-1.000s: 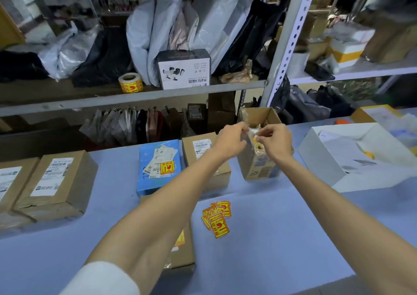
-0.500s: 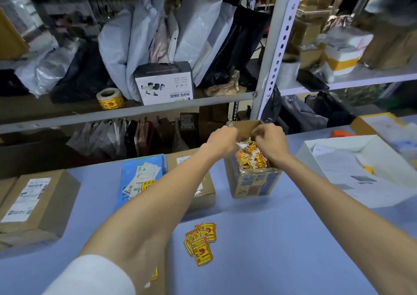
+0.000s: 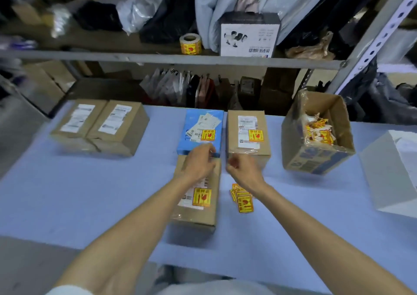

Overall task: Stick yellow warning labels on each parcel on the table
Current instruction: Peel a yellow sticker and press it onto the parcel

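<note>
Here, left hand (image 3: 199, 164) hangs over rectangular cardboard parcel (image 3: 198, 216) (square yellow label (image 3: 201, 197)).

Both forearms (image 3: 144, 218) are bare; a white sleeve (image 3: 65, 290) edges the left elbow.

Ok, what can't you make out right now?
Head view only.
Left hand, right hand: curled fingers hide what either grip holds.
Near parcel: left forearm covers part of its white label.
Loose labels: right wrist covers part of the pile.
Left parcels: blurred, print unreadable.
White box: cut off by the right edge.
</note>
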The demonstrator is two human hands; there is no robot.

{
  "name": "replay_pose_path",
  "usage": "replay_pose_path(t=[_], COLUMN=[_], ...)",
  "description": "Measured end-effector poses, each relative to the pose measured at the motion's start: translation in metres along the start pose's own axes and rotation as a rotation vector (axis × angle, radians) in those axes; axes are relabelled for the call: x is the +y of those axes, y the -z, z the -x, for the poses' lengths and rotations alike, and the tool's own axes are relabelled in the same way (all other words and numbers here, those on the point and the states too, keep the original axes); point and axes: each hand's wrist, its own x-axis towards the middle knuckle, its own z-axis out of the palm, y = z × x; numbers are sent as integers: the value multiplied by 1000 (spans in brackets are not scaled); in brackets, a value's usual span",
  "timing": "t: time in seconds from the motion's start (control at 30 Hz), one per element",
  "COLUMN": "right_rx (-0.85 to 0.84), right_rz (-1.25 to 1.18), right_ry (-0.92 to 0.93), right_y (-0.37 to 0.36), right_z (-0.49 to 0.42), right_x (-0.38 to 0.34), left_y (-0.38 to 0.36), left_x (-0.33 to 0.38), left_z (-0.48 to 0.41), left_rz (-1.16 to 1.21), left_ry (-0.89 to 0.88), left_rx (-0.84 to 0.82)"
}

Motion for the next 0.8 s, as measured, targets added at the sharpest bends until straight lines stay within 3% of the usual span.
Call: replay_pose_path(t=[0.13, 0.27, 0.4, 0.67, 0.8], right_rx=[-128, -59, -47, -85, 48], right_rz=[-61, -124, -273, -366, -27], right_ry=[-74, -155, -197, -198, -215], right_y=[-56, -82, -96, -170, -207], right_z=[26, 35, 57, 58, 56], right_x=[-5, -7, -25, -109, -139], left_y=[-2, -5, 7, 65, 86], left_x=[-61, -96, -134, -229, -265], left_z=[44, 57, 81, 118, 128], left_rz=[-100, 309, 629, 666, 770], left_ry=[162, 349, 338, 321, 223], left_rx=[65, -56, -133, -66, -207])
